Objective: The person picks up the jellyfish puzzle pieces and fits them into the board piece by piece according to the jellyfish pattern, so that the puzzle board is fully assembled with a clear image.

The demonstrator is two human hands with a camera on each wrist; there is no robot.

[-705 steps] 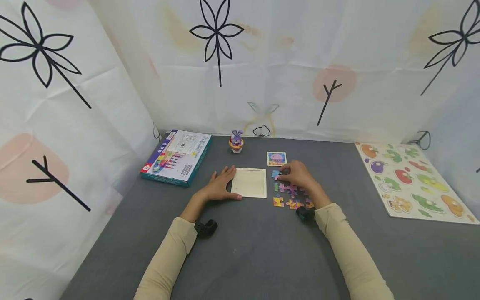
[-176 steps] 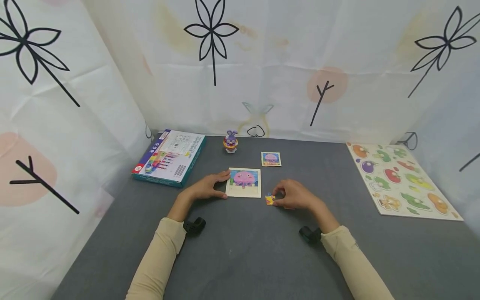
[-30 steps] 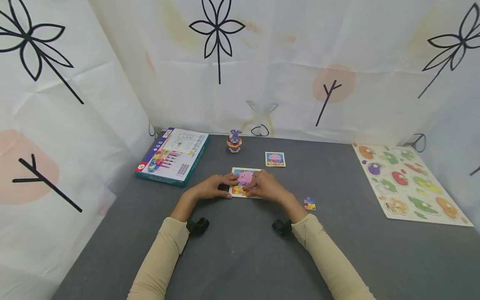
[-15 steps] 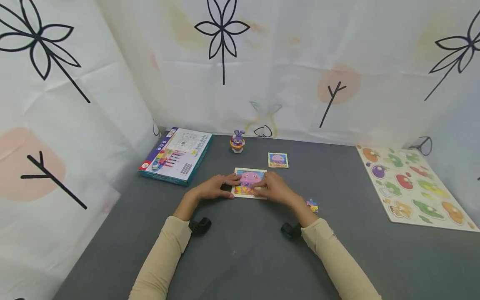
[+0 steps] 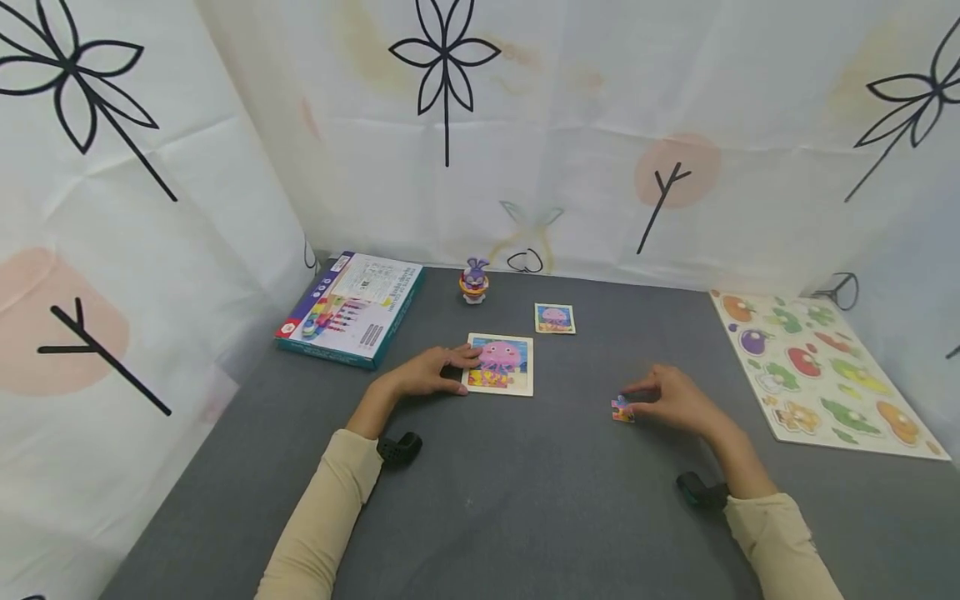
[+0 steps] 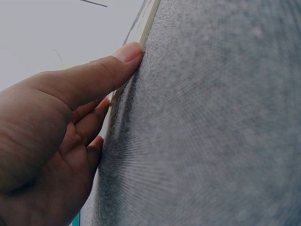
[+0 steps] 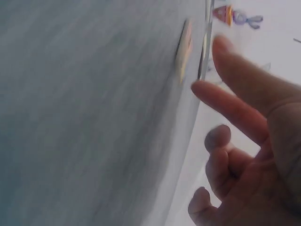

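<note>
A square puzzle board (image 5: 498, 393) with a pink jellyfish picture lies on the grey table, its pale base bare at the lower right. My left hand (image 5: 429, 372) rests at the board's left edge, fingertips over the picture and thumb at the lower corner; in the left wrist view the thumb touches the rim of the board (image 6: 148, 23). Farther right a small colourful jigsaw piece (image 5: 622, 409) lies on the table. My right hand (image 5: 675, 402) is beside it, thumb and index finger spread. The right wrist view shows a gap between these fingers and the piece (image 7: 185, 52).
Behind the board lies a small jellyfish picture card (image 5: 555, 318). A purple rabbit figure (image 5: 474, 282) stands at the back. A flat box (image 5: 351, 308) is at the left, and a vegetable picture board (image 5: 825, 375) at the right. White cloth hangs behind the table (image 5: 480, 500).
Over the last half second, my right hand has left the board and moved right to the loose piece. Earlier loose pieces beside the board now sit in it. The left hand stays on the board.
</note>
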